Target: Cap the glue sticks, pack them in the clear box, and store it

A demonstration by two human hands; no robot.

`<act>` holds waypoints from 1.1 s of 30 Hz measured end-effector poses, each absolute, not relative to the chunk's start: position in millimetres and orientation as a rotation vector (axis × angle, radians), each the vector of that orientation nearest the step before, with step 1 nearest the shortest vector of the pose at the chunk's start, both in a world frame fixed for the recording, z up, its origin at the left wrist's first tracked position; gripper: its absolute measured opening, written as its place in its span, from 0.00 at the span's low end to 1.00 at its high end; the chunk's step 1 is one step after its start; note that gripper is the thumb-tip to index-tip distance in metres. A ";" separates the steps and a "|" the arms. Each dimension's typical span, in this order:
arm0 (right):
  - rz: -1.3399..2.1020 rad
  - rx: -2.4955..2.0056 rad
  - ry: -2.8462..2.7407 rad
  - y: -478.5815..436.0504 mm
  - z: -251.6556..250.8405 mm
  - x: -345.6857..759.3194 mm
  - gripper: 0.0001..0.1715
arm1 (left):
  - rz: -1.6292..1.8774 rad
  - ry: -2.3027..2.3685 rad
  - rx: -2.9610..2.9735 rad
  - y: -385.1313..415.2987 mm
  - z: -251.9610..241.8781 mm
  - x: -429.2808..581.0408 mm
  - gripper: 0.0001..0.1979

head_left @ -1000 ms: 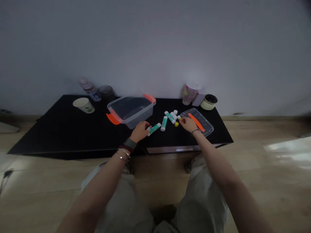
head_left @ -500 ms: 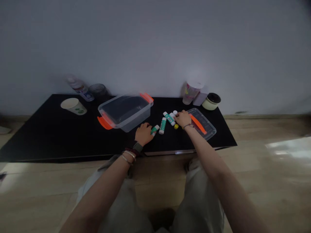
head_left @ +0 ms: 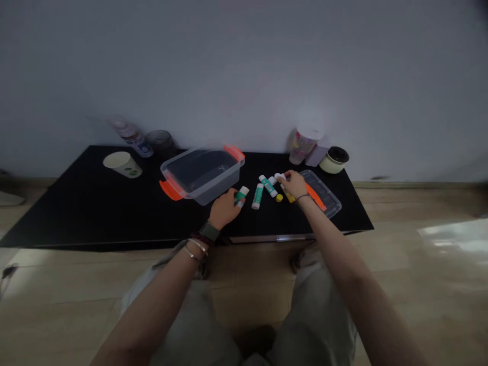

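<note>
Left hand [head_left: 224, 209], clenched on a smooth cylindrical glue stick [head_left: 241, 195]; right hand [head_left: 294, 185], cupped over a yellow stick [head_left: 288, 196], grip indeterminate.

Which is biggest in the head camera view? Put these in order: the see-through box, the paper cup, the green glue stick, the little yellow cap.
Largest to smallest: the clear plastic box, the paper cup, the green-and-white glue stick, the yellow cap.

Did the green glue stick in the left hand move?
Yes. The green-labelled glue stick in the left hand has shifted away from the person, and now sits level with the neighbouring glue stick.
</note>
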State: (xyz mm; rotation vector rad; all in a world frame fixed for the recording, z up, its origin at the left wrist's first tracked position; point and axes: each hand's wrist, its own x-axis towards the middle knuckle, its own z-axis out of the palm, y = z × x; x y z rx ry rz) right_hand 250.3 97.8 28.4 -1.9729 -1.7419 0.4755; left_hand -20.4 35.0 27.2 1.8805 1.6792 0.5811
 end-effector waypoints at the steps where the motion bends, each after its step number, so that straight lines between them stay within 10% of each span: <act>1: 0.553 -1.894 -1.655 94.9 30.8 250.8 0.15 | 0.686 1.601 1.744 34.3 27.7 -20.2 0.12; 12: 1.565 -1.196 -1.019 15.7 55.5 207.4 0.23 | 0.701 1.031 1.169 -14.0 53.5 10.7 0.19; 33: 1.192 -1.032 -1.563 -16.9 97.6 201.4 0.16 | 0.617 0.697 0.786 -30.1 77.5 10.8 0.22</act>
